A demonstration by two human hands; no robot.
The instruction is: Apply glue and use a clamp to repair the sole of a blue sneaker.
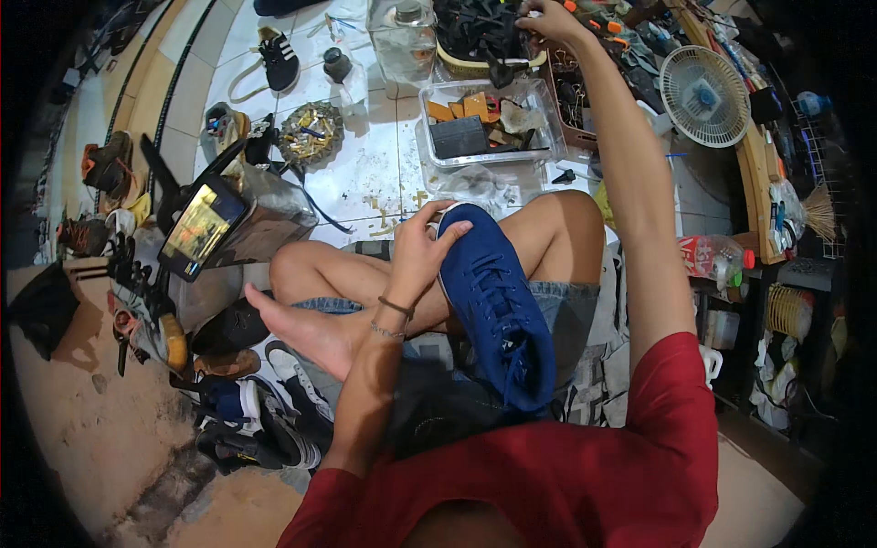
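Note:
A blue lace-up sneaker (498,297) lies across my lap, its opening toward my body. My left hand (427,245) is closed round its far end, thumb on top and fingers at the side. My right arm is stretched far forward. At the top edge of the view my right hand (554,24) is over the right side of a yellowish basket (466,68) heaped with black pieces (475,27). Its fingers are bent together, and what they hold, if anything, is too small to make out.
A clear plastic tub (425,110) with leather-like scraps and a dark block stands before the basket. A phone on a stand (206,228) is at left, near a round container of small bits (311,134). Several shoes (274,411) lie at lower left. A white fan (704,96) and bottle (713,258) are at right.

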